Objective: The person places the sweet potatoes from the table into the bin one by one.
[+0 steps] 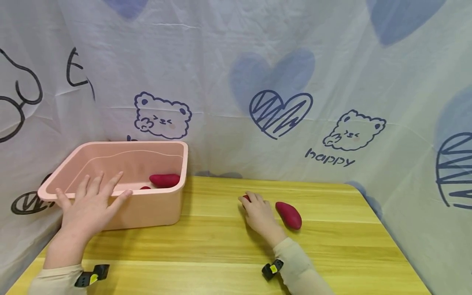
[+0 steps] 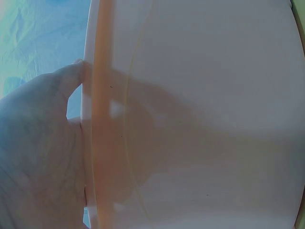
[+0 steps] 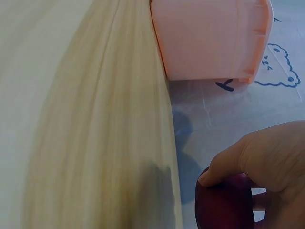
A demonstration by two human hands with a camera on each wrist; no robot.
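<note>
My left hand rests on the near rim of a pink plastic bin, its fingers straight and spread. Inside that bin lies a dark red sweet potato; only the top of another red piece shows over the rim. On the tabletop to the right, my right hand holds a sweet potato, mostly covered by the fingers in the head view. The right wrist view shows the thumb pressed on its side. Just right of this hand, a further sweet potato lies on the wood.
The yellow wood-grain table carries everything. A white curtain with hearts and bear drawings hangs behind and at both sides, close to the table's back edge. The bin stands at the back left, near the curtain.
</note>
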